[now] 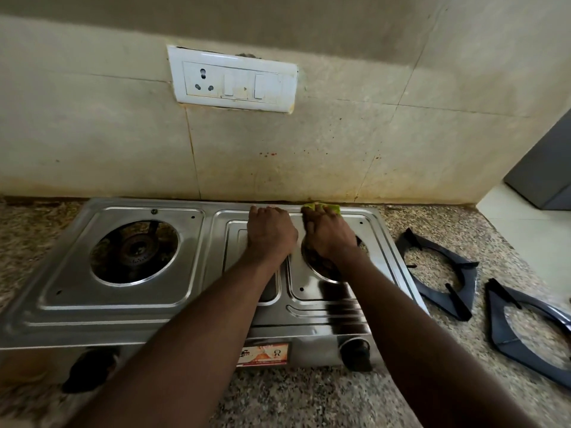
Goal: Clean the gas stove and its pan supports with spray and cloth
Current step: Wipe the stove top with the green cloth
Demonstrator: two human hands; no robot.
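Both forearms reach over the stove. At its back edge, the right hand presses a green cloth, apparently gripped, long side along that edge. Beside it the left hand rests flat, holding nothing. Right of the stove lie two pan supports.

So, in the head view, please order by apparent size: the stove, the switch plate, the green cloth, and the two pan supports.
1. stove
2. switch plate
3. pan supports, near one and far one: look alike, and nearness makes ranking them unsure
4. green cloth, mostly hidden under the right hand
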